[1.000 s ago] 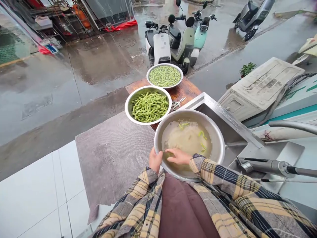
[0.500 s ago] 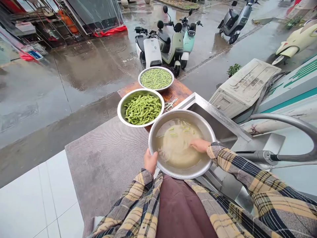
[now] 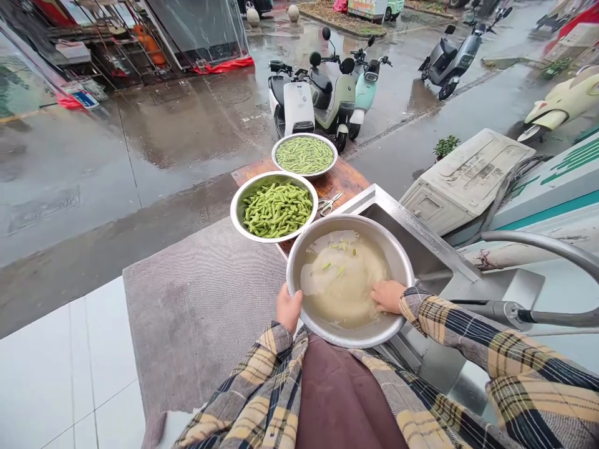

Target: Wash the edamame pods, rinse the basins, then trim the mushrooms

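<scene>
**Water-filled basin steadied at the corner of an outdoor sink: where a spill could start**

At far left, pale wet floor tiles [image 3: 60, 374] meet a grey mat [image 3: 206, 299]. If water went over that side, the tiles would likely turn slick underfoot.

Next, on a wooden table [image 3: 349, 176], stands a steel bowl heaped with cut green beans [image 3: 277, 209], with a second bowl of beans [image 3: 304, 154] behind it. The nearer bowl's rim is almost touching the basin, so a sideways shove could knock it or slop dirty water onto the beans. Scissors [image 3: 329, 202] lie on the wood between this bowl and the sink.

The person's left hand [image 3: 289, 307] is clamped on the near-left rim of a large steel basin [image 3: 401, 262], with the fingers curled over the edge. The basin is in the centre, seemingly perched on the sink's near corner with its near edge over the person's apron. I cannot tell how much of its base is supported. It holds cloudy water with a few floating bean pieces [image 3: 340, 269]. That one grip looks like the main guard against tipping. If the wet fingers slipped, the water could pour onto the apron and mat.

The right hand [image 3: 388, 295] lies flat in the water against the basin's right inner wall, fingers close together and pinching nothing visible. Pressing there could rock the basin, and its plaid cuff could get soaked.

At right are the steel sink [image 3: 412, 234] and a curved faucet [image 3: 538, 246].
</scene>
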